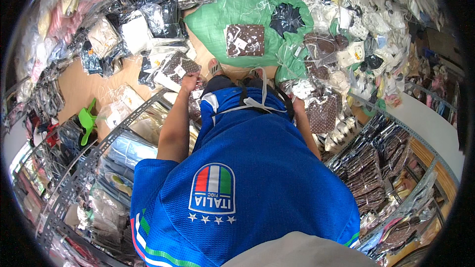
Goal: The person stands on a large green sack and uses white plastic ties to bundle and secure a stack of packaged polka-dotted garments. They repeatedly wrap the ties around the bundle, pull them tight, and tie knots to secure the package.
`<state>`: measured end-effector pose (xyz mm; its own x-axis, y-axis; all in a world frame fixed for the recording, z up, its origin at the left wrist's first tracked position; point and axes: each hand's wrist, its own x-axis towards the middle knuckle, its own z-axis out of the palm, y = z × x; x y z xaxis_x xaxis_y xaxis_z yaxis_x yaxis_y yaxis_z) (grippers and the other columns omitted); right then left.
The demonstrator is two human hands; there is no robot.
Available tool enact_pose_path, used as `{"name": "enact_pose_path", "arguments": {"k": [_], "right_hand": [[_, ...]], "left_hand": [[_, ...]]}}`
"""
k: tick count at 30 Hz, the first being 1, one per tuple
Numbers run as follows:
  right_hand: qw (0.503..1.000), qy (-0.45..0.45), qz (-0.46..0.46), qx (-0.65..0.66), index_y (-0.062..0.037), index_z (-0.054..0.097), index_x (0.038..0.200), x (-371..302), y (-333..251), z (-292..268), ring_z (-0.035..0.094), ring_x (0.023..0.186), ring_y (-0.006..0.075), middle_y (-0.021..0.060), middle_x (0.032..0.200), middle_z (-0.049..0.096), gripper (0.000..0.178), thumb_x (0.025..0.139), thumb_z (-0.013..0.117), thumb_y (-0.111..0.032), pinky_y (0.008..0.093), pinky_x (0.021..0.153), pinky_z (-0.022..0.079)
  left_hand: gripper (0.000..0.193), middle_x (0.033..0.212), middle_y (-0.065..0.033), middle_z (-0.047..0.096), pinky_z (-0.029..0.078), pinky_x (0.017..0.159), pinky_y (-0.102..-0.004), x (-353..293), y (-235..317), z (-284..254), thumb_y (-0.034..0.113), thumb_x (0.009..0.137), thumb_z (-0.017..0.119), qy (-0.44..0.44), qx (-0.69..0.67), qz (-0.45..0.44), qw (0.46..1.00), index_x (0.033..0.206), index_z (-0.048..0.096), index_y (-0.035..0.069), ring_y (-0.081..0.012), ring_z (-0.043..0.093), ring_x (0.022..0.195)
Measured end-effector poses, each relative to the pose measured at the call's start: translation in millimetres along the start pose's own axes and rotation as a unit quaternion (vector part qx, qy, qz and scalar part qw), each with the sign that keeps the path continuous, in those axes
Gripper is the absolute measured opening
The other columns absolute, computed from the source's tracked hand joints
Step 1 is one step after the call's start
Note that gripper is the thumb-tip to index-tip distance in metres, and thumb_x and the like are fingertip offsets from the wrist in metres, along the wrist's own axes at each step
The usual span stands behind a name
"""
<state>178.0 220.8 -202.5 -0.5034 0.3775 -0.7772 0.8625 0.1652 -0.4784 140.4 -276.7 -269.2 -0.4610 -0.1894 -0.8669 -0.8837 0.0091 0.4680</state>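
Note:
My left hand [190, 83] is closed on the near edge of a brown dotted garment [180, 69] folded in a clear plastic bag with a white label. My right hand [298, 105] is low beside my right leg, next to another bagged brown dotted garment [323, 114]. Its fingers are mostly hidden, so I cannot tell whether it grips that bag. Ahead of my feet, a third bagged brown dotted garment [246, 40] lies flat on a large green woven sack [213, 19]. A dark bundle [287, 19] is on the sack's right part.
Bagged white and dark garments [136, 34] are piled at the far left. Loose white and mixed clothing [358, 44] heaps up at the right. Metal shelving [111, 136] packed with clothes flanks me on both sides. A bright green plastic object [87, 120] stands on the left floor.

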Motion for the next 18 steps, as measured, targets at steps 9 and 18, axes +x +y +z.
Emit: {"name": "enact_pose_path", "arguments": {"k": [9,18], "right_hand": [[0.998,-0.001,0.056,0.039,-0.0067,0.069,0.085,-4.0,-1.6,0.0,0.057,0.058,0.0097,0.0010,0.075,0.065,0.033,0.088,0.061,-0.038,0.0234,0.049,0.045],[0.998,-0.011,0.044,0.050,-0.0065,0.069,0.083,3.1,7.8,-0.8,0.057,0.060,0.0107,0.0016,0.073,0.064,0.032,0.088,0.061,-0.037,0.0244,0.049,0.047]], "left_hand": [[0.037,0.083,-0.0017,0.067,0.047,0.048,-0.0231,-2.3,0.4,1.9,0.043,0.089,0.061,-0.010,0.006,0.001,1.000,0.099,0.064,0.007,-0.0091,0.063,0.063],[0.038,0.085,-0.0027,0.067,0.048,0.048,-0.0230,2.9,1.9,1.5,0.041,0.090,0.060,-0.008,0.008,-0.005,1.000,0.102,0.062,0.005,-0.0091,0.063,0.062]]}}
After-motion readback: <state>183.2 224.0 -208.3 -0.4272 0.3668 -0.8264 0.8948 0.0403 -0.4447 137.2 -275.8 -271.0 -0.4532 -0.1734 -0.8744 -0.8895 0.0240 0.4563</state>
